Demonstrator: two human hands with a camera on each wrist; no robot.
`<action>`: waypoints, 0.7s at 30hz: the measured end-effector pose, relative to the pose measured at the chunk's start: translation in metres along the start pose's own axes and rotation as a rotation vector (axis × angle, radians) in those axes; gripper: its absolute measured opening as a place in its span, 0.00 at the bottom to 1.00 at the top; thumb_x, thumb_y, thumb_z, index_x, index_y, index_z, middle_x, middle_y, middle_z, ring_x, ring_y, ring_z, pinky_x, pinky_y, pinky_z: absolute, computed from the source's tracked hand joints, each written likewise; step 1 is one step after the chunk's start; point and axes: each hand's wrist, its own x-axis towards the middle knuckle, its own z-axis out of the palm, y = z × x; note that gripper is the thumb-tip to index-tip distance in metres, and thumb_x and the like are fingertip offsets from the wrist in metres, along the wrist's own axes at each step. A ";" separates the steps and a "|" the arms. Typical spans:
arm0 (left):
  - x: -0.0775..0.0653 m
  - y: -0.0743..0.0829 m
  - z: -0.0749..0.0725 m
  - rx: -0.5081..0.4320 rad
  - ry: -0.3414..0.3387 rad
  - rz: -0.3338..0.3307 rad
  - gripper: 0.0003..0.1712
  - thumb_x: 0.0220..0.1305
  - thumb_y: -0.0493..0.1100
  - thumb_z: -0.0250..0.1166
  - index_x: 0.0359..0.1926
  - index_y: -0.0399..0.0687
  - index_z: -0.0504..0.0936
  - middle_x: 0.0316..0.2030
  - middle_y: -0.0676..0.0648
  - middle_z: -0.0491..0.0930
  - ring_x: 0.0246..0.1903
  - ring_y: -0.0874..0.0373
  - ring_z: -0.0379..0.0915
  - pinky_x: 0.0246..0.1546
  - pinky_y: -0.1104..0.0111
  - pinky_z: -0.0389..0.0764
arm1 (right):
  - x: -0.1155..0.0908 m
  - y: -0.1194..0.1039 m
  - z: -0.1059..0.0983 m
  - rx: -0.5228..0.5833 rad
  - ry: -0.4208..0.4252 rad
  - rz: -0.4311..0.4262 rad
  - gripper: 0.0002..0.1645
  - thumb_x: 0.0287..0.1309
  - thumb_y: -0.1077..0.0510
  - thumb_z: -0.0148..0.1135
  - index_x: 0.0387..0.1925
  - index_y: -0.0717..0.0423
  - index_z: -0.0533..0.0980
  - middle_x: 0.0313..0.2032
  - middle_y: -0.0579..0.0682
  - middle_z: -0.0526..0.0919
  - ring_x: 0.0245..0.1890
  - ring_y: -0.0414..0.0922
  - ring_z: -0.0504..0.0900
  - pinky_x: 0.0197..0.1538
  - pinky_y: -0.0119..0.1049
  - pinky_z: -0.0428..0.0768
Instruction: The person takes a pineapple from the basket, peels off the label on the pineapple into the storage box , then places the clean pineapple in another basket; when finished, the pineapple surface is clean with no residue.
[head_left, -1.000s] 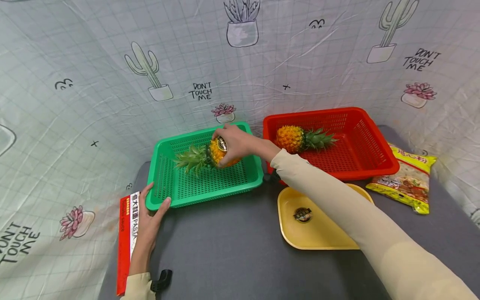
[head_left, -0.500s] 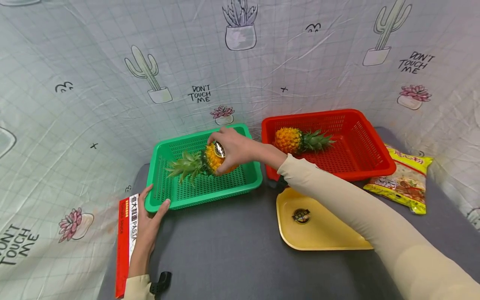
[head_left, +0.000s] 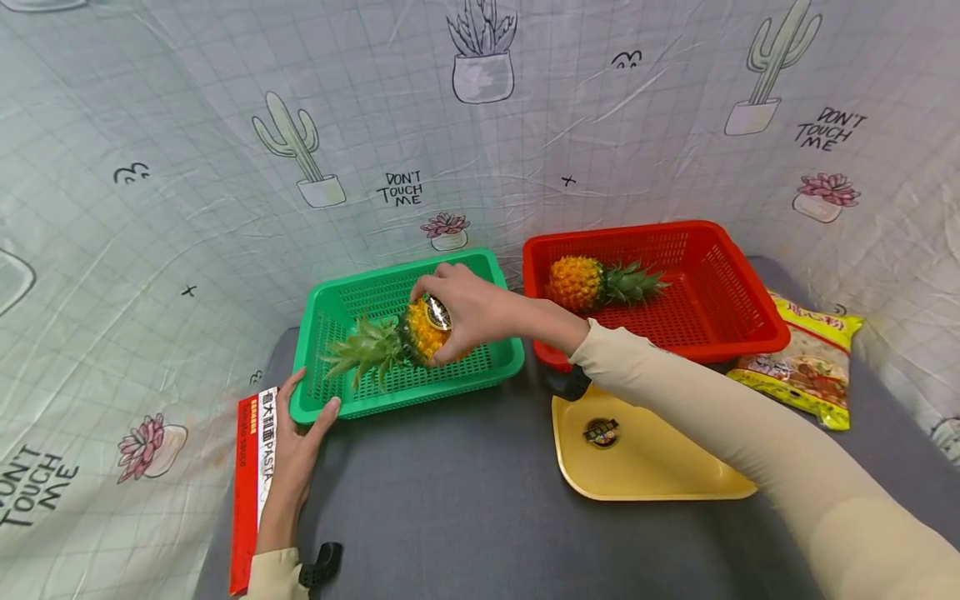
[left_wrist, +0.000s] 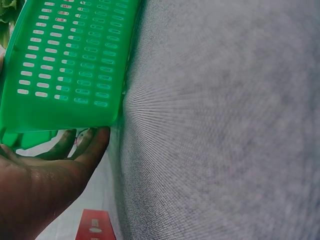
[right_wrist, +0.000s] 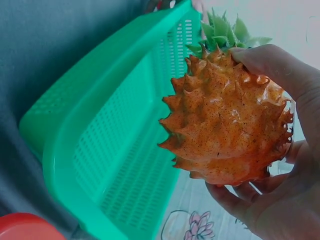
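Over the green basket point(head_left: 408, 402), my right hand point(head_left: 480, 310) grips a pineapple point(head_left: 422, 340) by its yellow-orange body. Its leafy crown points left, and a dark round label shows between thumb and fingers. In the right wrist view, the spiky pineapple point(right_wrist: 225, 120) is held up over the basket point(right_wrist: 105, 165), thumb near the crown and fingers round the far side. My left hand point(head_left: 298, 437) holds the basket's near left corner, thumb at the front rim. From the left wrist, the fingers of the left hand point(left_wrist: 45, 182) curl at the corner of the basket point(left_wrist: 70, 112).
A red basket point(head_left: 750, 343) with another pineapple point(head_left: 576, 283) stands on the right. A yellow tray point(head_left: 652, 458) lies under my right forearm. A yellow food packet point(head_left: 813, 367) is at far right, a red pasta box point(head_left: 246, 492) beside my left arm. Printed cloth hangs behind.
My right hand has shifted the pineapple slightly left and toward me over the green basket. The left hand keeps its hold on the corner.
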 end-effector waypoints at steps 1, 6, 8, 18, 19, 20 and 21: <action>0.000 0.000 0.000 0.002 -0.001 0.000 0.46 0.75 0.44 0.68 0.83 0.70 0.53 0.77 0.52 0.56 0.71 0.54 0.57 0.63 0.73 0.64 | -0.001 -0.001 0.000 -0.001 -0.001 -0.001 0.48 0.48 0.40 0.84 0.66 0.53 0.73 0.54 0.53 0.73 0.55 0.50 0.67 0.50 0.41 0.75; 0.000 0.000 0.000 0.004 -0.003 0.000 0.45 0.75 0.44 0.67 0.83 0.70 0.53 0.76 0.52 0.56 0.70 0.55 0.58 0.61 0.75 0.66 | -0.006 -0.008 0.000 -0.008 -0.004 -0.009 0.49 0.48 0.38 0.84 0.66 0.53 0.73 0.55 0.53 0.73 0.55 0.50 0.67 0.51 0.41 0.74; 0.000 -0.001 0.000 0.001 -0.005 0.004 0.45 0.76 0.44 0.67 0.83 0.70 0.53 0.76 0.52 0.57 0.69 0.55 0.58 0.60 0.77 0.66 | -0.008 -0.010 -0.001 -0.009 -0.001 -0.014 0.49 0.48 0.38 0.84 0.66 0.53 0.73 0.55 0.53 0.73 0.55 0.50 0.67 0.51 0.41 0.74; 0.001 -0.002 0.000 -0.030 -0.011 0.014 0.44 0.77 0.41 0.66 0.83 0.68 0.53 0.72 0.49 0.61 0.66 0.55 0.62 0.57 0.76 0.69 | -0.018 -0.025 -0.007 -0.018 0.009 -0.023 0.49 0.48 0.38 0.84 0.66 0.53 0.73 0.55 0.52 0.73 0.55 0.49 0.67 0.51 0.41 0.74; 0.001 -0.002 0.000 -0.028 -0.010 0.015 0.44 0.77 0.41 0.66 0.83 0.68 0.54 0.72 0.49 0.61 0.65 0.55 0.63 0.57 0.76 0.69 | -0.019 -0.026 -0.007 -0.021 0.009 -0.025 0.49 0.48 0.38 0.84 0.66 0.53 0.73 0.55 0.52 0.73 0.55 0.49 0.67 0.51 0.41 0.74; 0.001 -0.003 0.000 -0.029 -0.010 0.016 0.44 0.77 0.41 0.66 0.82 0.68 0.54 0.71 0.49 0.62 0.65 0.55 0.63 0.56 0.75 0.70 | -0.020 -0.027 -0.008 -0.023 0.008 -0.025 0.49 0.48 0.38 0.84 0.66 0.53 0.73 0.55 0.52 0.73 0.55 0.49 0.67 0.51 0.40 0.74; 0.002 -0.003 0.001 -0.024 -0.009 0.017 0.44 0.76 0.41 0.66 0.82 0.68 0.54 0.71 0.49 0.62 0.65 0.55 0.63 0.56 0.75 0.70 | -0.022 -0.029 -0.008 -0.024 0.009 -0.026 0.49 0.48 0.38 0.84 0.66 0.53 0.73 0.54 0.52 0.72 0.54 0.49 0.67 0.51 0.40 0.74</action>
